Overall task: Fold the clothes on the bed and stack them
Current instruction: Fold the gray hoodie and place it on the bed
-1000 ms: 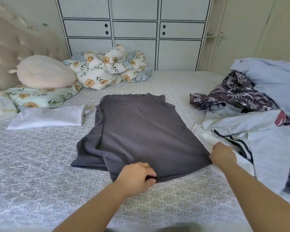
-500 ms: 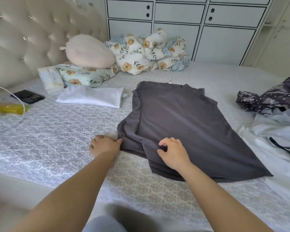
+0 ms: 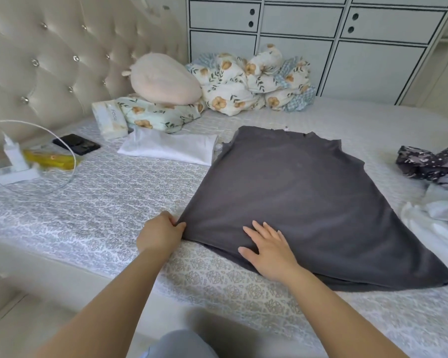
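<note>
A dark grey shirt (image 3: 303,200) lies spread flat on the patterned bed (image 3: 93,215), its neck pointing away from me. My left hand (image 3: 161,235) pinches the shirt's near left corner with curled fingers. My right hand (image 3: 268,250) lies flat on the cloth near the bottom hem, fingers straight and spread. A folded white garment (image 3: 170,148) rests to the left of the shirt. A heap of unfolded clothes (image 3: 435,177) sits at the right edge of the bed.
Pillows and a floral quilt (image 3: 248,83) are piled at the head of the bed. A tissue pack (image 3: 109,120), a black phone (image 3: 76,144), a yellow packet (image 3: 49,158) and a charger with a white cable (image 3: 13,153) lie at the left. The tufted headboard (image 3: 49,60) rises behind them.
The folded-under left side of the shirt has been smoothed flat. My left hand now pinches the near left corner, and my right hand has opened flat on the cloth.
</note>
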